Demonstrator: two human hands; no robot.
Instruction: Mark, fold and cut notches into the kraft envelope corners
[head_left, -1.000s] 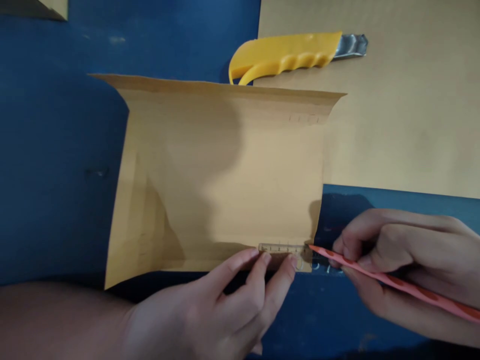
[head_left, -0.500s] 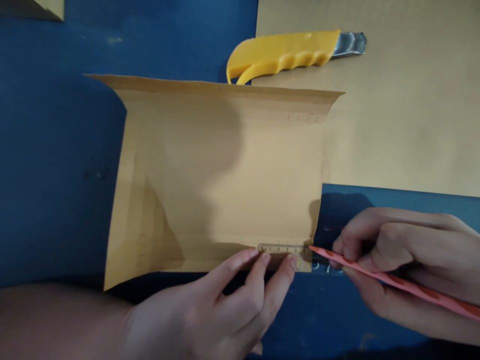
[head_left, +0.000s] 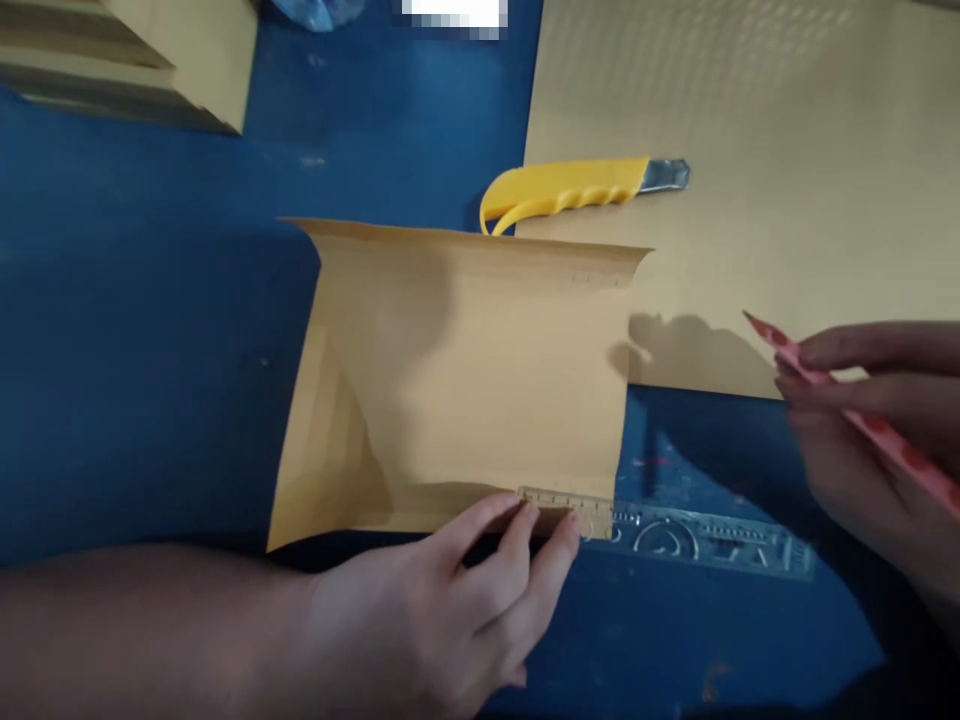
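The light is dim, and the counter [head_left: 135, 360] sinks almost to black along the bottom edge. The brown paper [head_left: 517, 370] glows warmer on its right, with 1 broad, soft-edged shadow over its left. My right hand [head_left: 862, 430] looks slightly blurred; a shadow lies left of it on the cardboard [head_left: 750, 220]. At the top, 1 white patch [head_left: 454, 12] breaks into blocky pixels.

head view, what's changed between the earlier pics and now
The right hand has moved the pink pencil up and rightward, off the edge of the brown sheet, still gripping it. The clear ruler now shows its right end. The camera's view has shifted too. Unchanged: the left hand presses the ruler on the sheet, and the yellow cutter lies by the sheet's far edge.
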